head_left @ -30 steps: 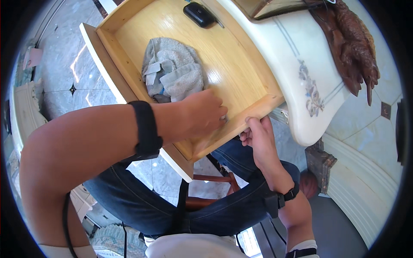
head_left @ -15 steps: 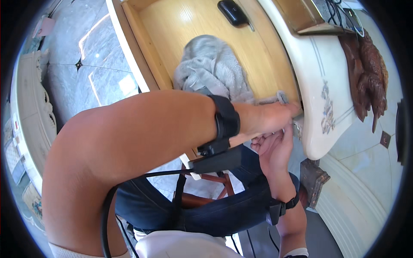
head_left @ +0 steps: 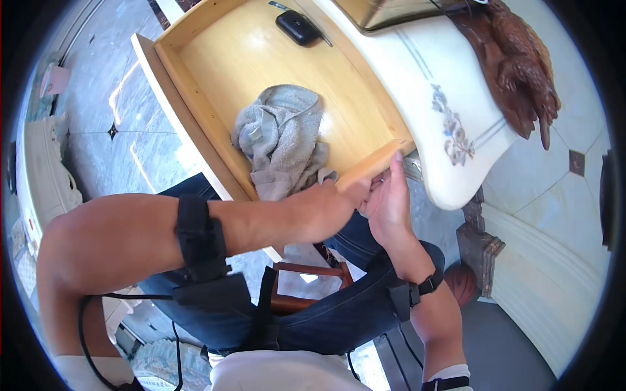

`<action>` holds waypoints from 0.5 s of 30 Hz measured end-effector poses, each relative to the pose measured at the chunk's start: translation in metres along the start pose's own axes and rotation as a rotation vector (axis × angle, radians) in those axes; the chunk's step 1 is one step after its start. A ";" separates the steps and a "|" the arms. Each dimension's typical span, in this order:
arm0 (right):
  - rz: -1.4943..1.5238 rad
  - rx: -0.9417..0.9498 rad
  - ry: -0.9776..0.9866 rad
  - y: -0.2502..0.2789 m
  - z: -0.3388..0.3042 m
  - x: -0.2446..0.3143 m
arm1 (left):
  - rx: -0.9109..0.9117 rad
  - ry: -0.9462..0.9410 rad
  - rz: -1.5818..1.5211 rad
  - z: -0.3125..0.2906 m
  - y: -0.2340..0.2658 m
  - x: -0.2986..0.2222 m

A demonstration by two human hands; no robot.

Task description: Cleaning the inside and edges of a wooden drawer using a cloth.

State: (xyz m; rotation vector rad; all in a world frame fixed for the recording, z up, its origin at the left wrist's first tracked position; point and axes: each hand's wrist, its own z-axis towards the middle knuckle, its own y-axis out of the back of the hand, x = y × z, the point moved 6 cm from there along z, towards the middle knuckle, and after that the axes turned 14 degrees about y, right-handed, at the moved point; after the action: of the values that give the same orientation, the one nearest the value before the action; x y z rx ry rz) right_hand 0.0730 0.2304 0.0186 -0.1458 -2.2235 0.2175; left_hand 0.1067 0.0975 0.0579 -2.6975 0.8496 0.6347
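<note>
A grey towel (head_left: 280, 133) lies bunched in the near end of a wooden drawer (head_left: 222, 39). One corner of it reaches my left hand (head_left: 334, 207), which is closed on that corner at the drawer's near side wall. The fingers of this hand are mostly hidden. Beside it my right hand (head_left: 391, 212) is turned palm up, its thumb stretched along the end of that side wall. Its other fingers are bent loosely close to my left fingertips, and nothing shows in the palm.
At the drawer's far end lies a black case (head_left: 298, 28). The white cabinet top (head_left: 417, 78), with a painted flower motif, borders the drawer on the right. A brown carved figure (head_left: 515, 72) stands on it. Below the drawer is a wooden stool (head_left: 313, 268); a ball (head_left: 458, 283) sits at lower right.
My left hand has slid left along the drawer's side wall with the towel corner, away from the cabinet. The right hand stays close by. The view has shifted, showing more of the drawer.
</note>
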 end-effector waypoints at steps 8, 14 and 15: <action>-0.077 0.105 -0.078 0.004 0.000 -0.010 | 0.139 -0.059 -0.483 0.037 0.011 -0.056; -0.160 0.074 -0.047 0.007 0.007 -0.011 | 0.035 -0.067 -0.167 0.015 0.007 -0.016; -0.174 0.078 -0.054 0.006 0.008 -0.007 | -0.037 0.049 -0.151 0.006 0.009 -0.007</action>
State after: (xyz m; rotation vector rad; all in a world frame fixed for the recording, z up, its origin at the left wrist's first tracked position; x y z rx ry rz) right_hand 0.0710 0.2345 0.0064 0.0966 -2.2633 0.2140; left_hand 0.0942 0.0964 0.0552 -2.7875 0.6432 0.5581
